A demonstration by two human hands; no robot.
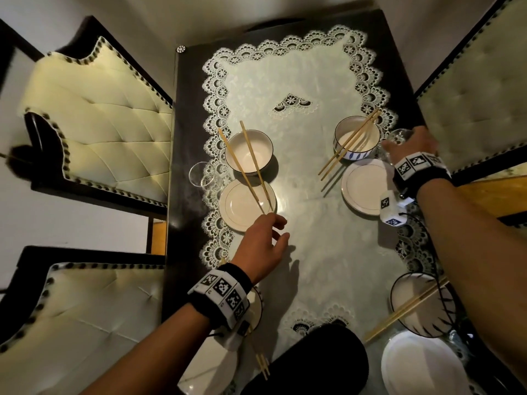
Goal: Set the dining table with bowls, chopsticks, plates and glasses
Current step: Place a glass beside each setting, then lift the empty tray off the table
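- Here, a dark table (pixel 182 115) is covered by a pale lace-edged cloth (pixel 299 81); padded chairs are seen at the far left (pixel 94 115), near left (pixel 85 323) and far right (pixel 479 95).
- Far-left setting: a white bowl (pixel 248 152) is crossed by two splayed chopsticks (pixel 251 169), whose near ends lie on a white plate (pixel 246 205); a clear glass (pixel 201 174) is set just beside both, at the cloth's edge.
- The left hand (pixel 263 248) is held over the cloth near that plate, fingers loosely curled, thumb and forefinger at or just beside the chopstick tips; actual contact cannot be told.
- Far-right setting: a blue-striped bowl (pixel 357 141) carries a chopstick pair (pixel 349 145) across its rim, a plate (pixel 363 186) beside it.
- The right hand (pixel 413 146) is closed around a clear glass (pixel 399 138) just right of that bowl; the glass is partly hidden by the fingers.
- Near right: a black-patterned bowl (pixel 419 303) with chopsticks (pixel 405 312) and a plate (pixel 422 366) are partly blocked by the right forearm.
- Near left: crockery is mostly hidden under the left wristband (pixel 222 297).
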